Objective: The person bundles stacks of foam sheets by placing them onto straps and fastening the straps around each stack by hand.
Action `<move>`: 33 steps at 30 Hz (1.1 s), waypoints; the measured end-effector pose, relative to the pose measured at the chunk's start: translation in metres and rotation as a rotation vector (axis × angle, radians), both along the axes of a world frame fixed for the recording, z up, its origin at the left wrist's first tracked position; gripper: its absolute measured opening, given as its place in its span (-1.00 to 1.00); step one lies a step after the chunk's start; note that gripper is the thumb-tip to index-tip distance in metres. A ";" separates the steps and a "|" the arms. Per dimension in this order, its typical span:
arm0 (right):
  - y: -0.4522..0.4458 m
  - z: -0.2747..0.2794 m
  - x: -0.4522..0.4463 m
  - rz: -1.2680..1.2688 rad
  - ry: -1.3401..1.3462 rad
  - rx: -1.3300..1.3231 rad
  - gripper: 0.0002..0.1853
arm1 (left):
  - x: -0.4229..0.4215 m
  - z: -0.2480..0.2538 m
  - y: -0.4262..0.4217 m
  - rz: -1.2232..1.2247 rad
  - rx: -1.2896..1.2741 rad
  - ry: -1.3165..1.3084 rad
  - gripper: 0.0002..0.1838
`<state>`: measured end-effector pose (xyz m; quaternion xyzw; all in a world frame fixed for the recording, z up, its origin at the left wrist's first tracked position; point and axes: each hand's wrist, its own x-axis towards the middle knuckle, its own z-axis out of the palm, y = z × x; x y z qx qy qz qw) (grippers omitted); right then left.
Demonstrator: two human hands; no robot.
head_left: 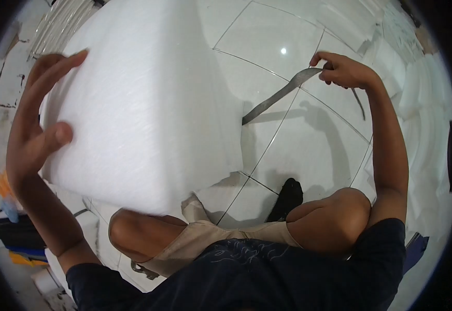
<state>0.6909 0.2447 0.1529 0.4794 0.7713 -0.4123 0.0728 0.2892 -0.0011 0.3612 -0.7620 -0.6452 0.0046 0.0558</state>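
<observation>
A large white, soft-looking padded bundle (132, 103) stands in front of me, left of the middle and above my knees. My left hand (37, 119) is at its left side, thumb and fingers spread apart; whether the palm presses on the bundle is hard to tell. From the bundle's right side a flat grey strap (272, 101) stretches up and to the right. My right hand (342, 71) pinches this strap between thumb and fingers, and a thin loose end dangles below the hand. Where the strap runs behind the bundle is hidden.
White floor tiles (267, 31) lie under everything. Along the right are stacked white sheets (423, 119). Clear plastic-looking lengths (62, 23) lie at the upper left. Dark folded items (18, 233) and an orange piece (3, 184) are at the lower left.
</observation>
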 end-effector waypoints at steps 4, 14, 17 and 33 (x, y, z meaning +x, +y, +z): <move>-0.010 0.053 -0.026 0.229 0.111 0.320 -0.76 | 0.000 -0.009 0.003 0.033 0.012 -0.145 0.02; -0.085 0.188 -0.072 0.394 -0.002 0.593 -0.81 | 0.004 -0.007 -0.008 -0.110 0.103 -0.192 -0.13; -0.076 0.200 -0.080 0.538 0.178 0.863 -0.89 | -0.002 -0.003 -0.004 -0.100 0.004 -0.194 -0.15; -0.118 0.215 -0.175 0.840 0.325 0.863 -0.65 | -0.058 0.008 -0.034 -0.179 0.003 -0.434 -0.21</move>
